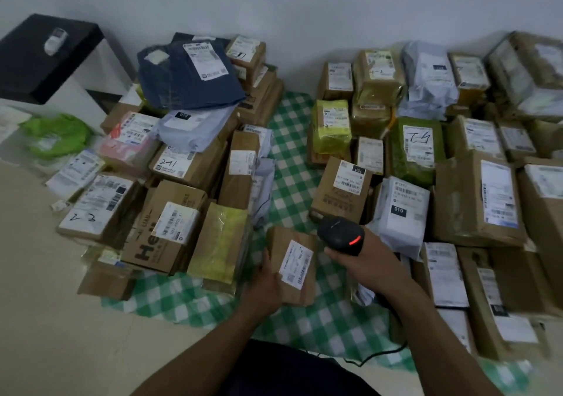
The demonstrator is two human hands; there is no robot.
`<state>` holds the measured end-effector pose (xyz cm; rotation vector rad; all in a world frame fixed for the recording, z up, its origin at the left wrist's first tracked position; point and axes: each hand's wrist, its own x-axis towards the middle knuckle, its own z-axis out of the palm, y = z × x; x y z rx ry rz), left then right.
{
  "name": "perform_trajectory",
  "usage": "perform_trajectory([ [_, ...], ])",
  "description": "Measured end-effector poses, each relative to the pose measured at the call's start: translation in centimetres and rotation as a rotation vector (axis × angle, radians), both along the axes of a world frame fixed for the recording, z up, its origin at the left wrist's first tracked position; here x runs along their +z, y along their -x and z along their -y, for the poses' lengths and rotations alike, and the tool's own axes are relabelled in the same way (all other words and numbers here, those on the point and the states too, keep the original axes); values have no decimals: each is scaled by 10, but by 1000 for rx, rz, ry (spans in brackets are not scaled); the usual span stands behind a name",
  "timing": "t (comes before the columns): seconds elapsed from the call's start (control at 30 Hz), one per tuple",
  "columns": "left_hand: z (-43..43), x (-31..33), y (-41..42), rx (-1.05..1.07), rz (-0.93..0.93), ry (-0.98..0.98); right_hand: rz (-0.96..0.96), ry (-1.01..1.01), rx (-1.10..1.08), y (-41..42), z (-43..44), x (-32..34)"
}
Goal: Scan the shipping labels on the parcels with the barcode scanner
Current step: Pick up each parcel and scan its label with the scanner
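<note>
A small brown cardboard parcel [281, 243] sits low in the middle of the frame, tilted up off the green-and-white checked cloth [292, 139], with its white shipping label [297, 264] facing upward. The left hand [265, 286] has its grip around the parcel's left edge, thumb on top beside the label. Just right of it, the right hand [362, 261] has its grip clenched around the handle of a black barcode scanner [341, 235]. The scanner's head is just above the parcel's upper right corner, and a red light glows on its back. A black cable [377, 354] trails across the cloth at lower right.

Left of centre is a heap of brown boxes and mailers, among them a box marked "241" [189, 164] and a dark blue plastic mailer [189, 72] on top. To the right lies another spread of labelled parcels, including a green wrapped parcel [414, 151] and a white mailer marked "010" [399, 209]. A black-topped cabinet [45, 57] stands at upper left on the pale floor [45, 319].
</note>
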<state>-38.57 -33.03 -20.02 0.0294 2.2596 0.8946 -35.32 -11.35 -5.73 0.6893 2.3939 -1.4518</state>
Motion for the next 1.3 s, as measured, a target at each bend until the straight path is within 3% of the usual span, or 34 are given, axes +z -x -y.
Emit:
perform_trajectory([
  [0.17, -6, -32, -6, -44, -52, 132, 45, -21, 0, -4, 2, -8],
  [0.33, -38, -6, 16, -166, -147, -4, 38, -32, -33, -8, -1, -15],
  [0.43, -48, -10, 30, -289, -222, 85, 34, -27, -42, -13, -2, -17],
  [0.6, -50, -10, 40, -447, -215, 301, 43, 29, -91, -21, -5, -23],
  [0.83, -30, -12, 47, -527, -97, 392, 2, 43, -114, -22, -9, -20],
  [0.97, -41, -10, 59, -484, -102, 279, -37, 54, -153, -21, -18, -17],
  [1.07, -68, 11, 74, -134, -177, -89, -28, 48, -167, -23, -30, -17],
  [1.17, -107, 46, 100, 93, 25, -309, -20, 40, -192, -25, -44, -17],
  [1.3, -137, 45, 127, 125, 212, -448, 21, 4, -240, -27, -59, -17],
])
